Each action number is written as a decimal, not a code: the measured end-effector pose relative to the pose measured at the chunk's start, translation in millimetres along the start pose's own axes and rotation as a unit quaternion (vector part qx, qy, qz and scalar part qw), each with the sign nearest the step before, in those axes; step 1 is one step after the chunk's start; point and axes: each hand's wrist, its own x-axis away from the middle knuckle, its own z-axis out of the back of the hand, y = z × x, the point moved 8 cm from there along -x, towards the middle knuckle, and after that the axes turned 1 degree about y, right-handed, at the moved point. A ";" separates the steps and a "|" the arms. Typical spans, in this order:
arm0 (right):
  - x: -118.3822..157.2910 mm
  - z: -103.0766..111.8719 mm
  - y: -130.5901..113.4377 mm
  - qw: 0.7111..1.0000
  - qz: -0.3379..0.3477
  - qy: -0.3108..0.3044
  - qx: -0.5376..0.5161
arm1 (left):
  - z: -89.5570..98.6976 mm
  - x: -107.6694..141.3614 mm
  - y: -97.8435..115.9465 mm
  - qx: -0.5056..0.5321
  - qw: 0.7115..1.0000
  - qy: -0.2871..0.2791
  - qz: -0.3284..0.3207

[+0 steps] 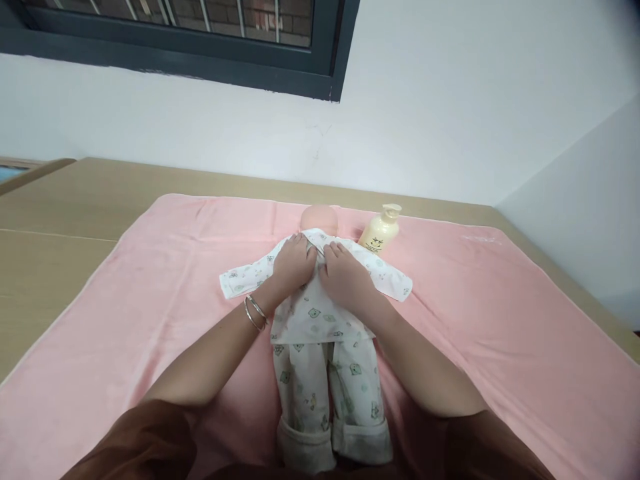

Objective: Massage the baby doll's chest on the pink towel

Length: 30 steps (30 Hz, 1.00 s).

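A baby doll lies on its back, its bald head (pixel 320 219) pointing to the far side, seen only in part above the collar. It wears a white printed baby shirt (pixel 320 320) with the sleeves spread out to both sides. Matching baby trousers (pixel 305 387) with rolled cuffs cover the legs. At the neckline, my left hand (pixel 295 260) has its fingers curled on the shirt's left side of the collar. My right hand (pixel 345 270) pinches the collar just opposite, close to the left one. The fingertips and any fastening beneath them are partly hidden.
A pink blanket (pixel 200 280) lies spread under the doll on a wooden table (pixel 60 207). Right of the doll's head stands a cream pump bottle (pixel 381 230), tilted in view, near the right sleeve. Behind are a white wall (pixel 425 120) and a dark-framed window (pixel 200 50).
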 end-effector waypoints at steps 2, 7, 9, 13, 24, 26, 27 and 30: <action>2.0 3.7 -1.4 1.000 0.001 -0.017 -0.017 | -1.0 -2.9 -2.9 -0.005 1.000 -0.002 0.012; -18.4 2.6 20.0 0.995 -0.022 -0.045 -0.089 | 3.8 16.0 23.1 -0.050 0.997 0.055 -0.017; -28.1 -0.1 28.1 0.996 -0.027 -0.018 -0.084 | 4.6 25.2 33.2 -0.061 0.996 0.068 -0.019; -30.2 -4.9 27.8 0.999 -0.028 0.012 -0.036 | 5.2 27.0 34.7 -0.057 0.996 0.069 -0.026; -9.5 9.6 14.8 0.999 -0.013 -0.014 -0.035 | 1.9 10.7 13.0 -0.003 1.000 0.020 0.022; -20.6 7.0 24.7 0.997 -0.015 -0.002 -0.075 | 3.3 21.0 27.0 -0.029 0.999 0.037 0.011; -25.2 5.6 28.5 0.996 -0.014 0.011 -0.086 | 3.9 24.5 31.7 -0.035 0.999 0.041 0.005; -29.4 0.0 30.3 0.997 -0.015 0.043 -0.067 | 5.7 22.9 32.5 -0.024 0.999 0.032 -0.019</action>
